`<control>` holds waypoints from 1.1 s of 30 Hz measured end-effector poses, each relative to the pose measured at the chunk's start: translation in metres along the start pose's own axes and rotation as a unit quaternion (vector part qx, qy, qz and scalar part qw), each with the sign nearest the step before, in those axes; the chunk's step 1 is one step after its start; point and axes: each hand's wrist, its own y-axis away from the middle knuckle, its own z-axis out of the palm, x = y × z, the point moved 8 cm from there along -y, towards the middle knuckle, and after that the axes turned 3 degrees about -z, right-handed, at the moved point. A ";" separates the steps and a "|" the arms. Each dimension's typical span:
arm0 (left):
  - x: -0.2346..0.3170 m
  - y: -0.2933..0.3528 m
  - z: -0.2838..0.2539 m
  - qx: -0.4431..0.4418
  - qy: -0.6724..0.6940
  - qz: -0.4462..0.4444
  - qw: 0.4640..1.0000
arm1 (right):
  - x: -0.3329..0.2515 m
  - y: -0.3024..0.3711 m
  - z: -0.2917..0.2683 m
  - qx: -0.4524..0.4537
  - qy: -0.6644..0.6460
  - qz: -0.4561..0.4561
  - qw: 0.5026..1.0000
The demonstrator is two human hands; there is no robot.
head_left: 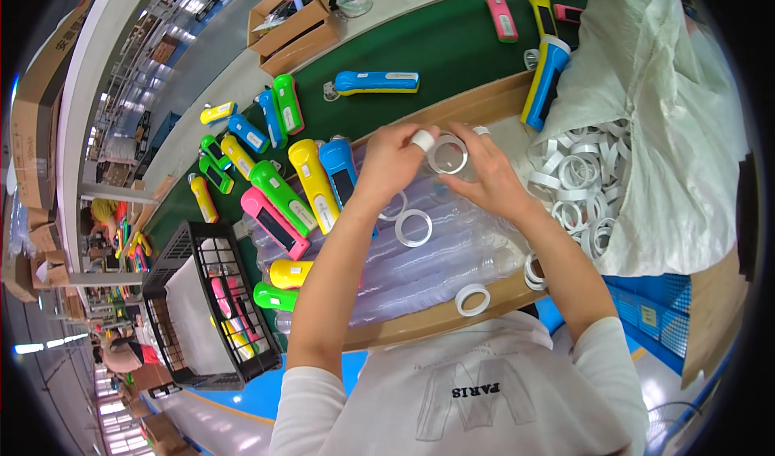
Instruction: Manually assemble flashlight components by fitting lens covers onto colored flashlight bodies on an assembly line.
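Rings (544, 180) lie in the sack (662, 133) at right; the basket (214, 381) stands left.

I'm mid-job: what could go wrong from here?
The ring between the left hand and the right hand seems held only by its edge, so it might slip onto the clear plastic below.

A loose ring lies by the box's near wall; a nudge could push it out.

The heaped rings might spill if the sack gets bumped.

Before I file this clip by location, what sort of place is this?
Most likely a factory assembly workshop: many similar flashlights in several colours lie about a long green work surface, and a large white sack holds a heap of loose white rings.
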 end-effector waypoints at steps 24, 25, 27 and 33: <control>-0.037 0.106 -0.084 0.214 -0.171 -0.042 0.961 | -0.006 0.013 0.027 -0.052 -0.205 0.091 0.973; -0.035 0.110 -0.089 0.195 -0.052 -0.029 0.979 | -0.004 0.015 0.030 -0.076 -0.231 0.117 0.963; -0.005 0.127 -0.088 0.132 0.091 -0.025 0.987 | -0.004 0.014 0.026 -0.073 -0.240 0.122 0.960; 0.048 0.153 -0.075 0.002 -0.103 0.086 0.991 | -0.006 0.009 0.020 -0.063 -0.274 0.126 0.951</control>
